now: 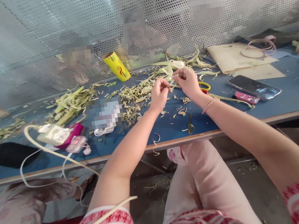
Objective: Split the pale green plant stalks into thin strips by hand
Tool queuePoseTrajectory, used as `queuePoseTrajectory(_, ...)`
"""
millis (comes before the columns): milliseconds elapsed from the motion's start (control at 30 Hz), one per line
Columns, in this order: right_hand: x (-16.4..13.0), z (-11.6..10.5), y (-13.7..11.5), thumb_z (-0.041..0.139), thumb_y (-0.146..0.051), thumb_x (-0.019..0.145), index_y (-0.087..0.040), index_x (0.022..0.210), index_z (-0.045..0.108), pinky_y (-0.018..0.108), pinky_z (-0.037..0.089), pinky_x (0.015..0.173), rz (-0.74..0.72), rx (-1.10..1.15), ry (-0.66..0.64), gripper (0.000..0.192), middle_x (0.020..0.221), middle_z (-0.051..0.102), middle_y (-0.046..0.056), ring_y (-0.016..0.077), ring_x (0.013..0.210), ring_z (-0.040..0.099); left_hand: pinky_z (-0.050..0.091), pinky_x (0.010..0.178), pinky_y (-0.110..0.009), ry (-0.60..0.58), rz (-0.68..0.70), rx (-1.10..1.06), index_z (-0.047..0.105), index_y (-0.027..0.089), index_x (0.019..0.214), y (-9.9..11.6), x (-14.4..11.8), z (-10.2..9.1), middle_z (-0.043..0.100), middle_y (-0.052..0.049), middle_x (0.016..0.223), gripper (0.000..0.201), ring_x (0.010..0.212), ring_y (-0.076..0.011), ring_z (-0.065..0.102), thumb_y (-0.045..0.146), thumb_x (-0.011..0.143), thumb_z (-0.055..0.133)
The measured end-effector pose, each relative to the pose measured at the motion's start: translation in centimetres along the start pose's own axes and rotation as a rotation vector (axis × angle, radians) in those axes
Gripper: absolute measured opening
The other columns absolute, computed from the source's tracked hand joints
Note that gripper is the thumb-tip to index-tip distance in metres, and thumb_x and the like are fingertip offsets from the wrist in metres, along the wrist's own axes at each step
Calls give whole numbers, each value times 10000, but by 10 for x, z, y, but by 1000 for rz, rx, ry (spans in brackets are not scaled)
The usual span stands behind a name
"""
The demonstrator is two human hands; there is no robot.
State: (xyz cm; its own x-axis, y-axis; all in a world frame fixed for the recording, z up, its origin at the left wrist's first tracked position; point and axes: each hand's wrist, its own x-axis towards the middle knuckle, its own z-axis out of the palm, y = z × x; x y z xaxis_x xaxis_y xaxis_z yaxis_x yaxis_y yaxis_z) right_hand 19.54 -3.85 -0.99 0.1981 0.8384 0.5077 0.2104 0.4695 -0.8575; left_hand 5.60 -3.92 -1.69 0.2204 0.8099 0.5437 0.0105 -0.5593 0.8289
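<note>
My left hand [160, 94] and my right hand [188, 81] are raised close together over the blue table [292, 100], both pinching a thin pale green strip of leaf [171, 73] between their fingertips. The strip runs up to a pale leaf bundle just behind the hands. A thin bracelet circles my right wrist. Yellow-handled scissors [204, 85] lie just right of my right hand, partly hidden by it.
Piles of green leaf scraps [135, 95] and stalks [70, 102] cover the table's middle and left. A yellow roll [116, 66] leans on the perforated metal screen. A phone [254, 87], brown paper [235, 56], a white cable [57, 157] and pink items [76, 138] also lie about.
</note>
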Motion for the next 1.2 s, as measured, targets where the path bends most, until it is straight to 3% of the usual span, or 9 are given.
queuePoseTrajectory(367, 5, 0, 9, 616, -259, 764, -206, 844, 574, 284, 373, 586, 5, -54, -2, 104, 637, 495, -28, 111, 616, 455, 481, 719, -270, 69, -56, 24, 450, 212, 843, -10, 6, 4, 577, 24, 733, 147, 658, -94, 607, 102, 811, 543)
queuePoseTrajectory(567, 5, 1, 10, 622, -256, 772, -192, 866, 577, 279, 385, 579, 0, -105, -35, 121, 629, 517, -30, 103, 587, 475, 497, 684, -260, 143, -45, 10, 448, 208, 808, -11, 7, 2, 556, 26, 760, 205, 629, -81, 592, 183, 770, 648)
queuePoseTrajectory(800, 0, 0, 7, 629, -257, 778, -202, 860, 574, 287, 415, 619, -110, -174, -28, 113, 641, 530, -33, 103, 606, 490, 540, 739, -302, 118, -221, -236, 517, 180, 756, -14, 8, 4, 572, 22, 666, 145, 642, -93, 594, 230, 760, 653)
queuePoseTrajectory(1000, -3, -1, 2, 616, -209, 777, -200, 878, 578, 295, 430, 640, -182, -226, -51, 108, 647, 550, -30, 107, 591, 486, 532, 701, -279, 127, -253, -255, 536, 167, 786, -15, 9, 4, 602, 30, 665, 168, 605, -78, 594, 151, 709, 685)
queuePoseTrajectory(1200, -1, -2, 3, 495, -219, 847, -211, 864, 590, 314, 458, 705, -274, -262, -94, 97, 814, 647, 28, 145, 717, 557, 528, 686, -277, 120, -335, -178, 547, 149, 805, -9, 9, 4, 636, 5, 671, 178, 617, -97, 625, 118, 695, 683)
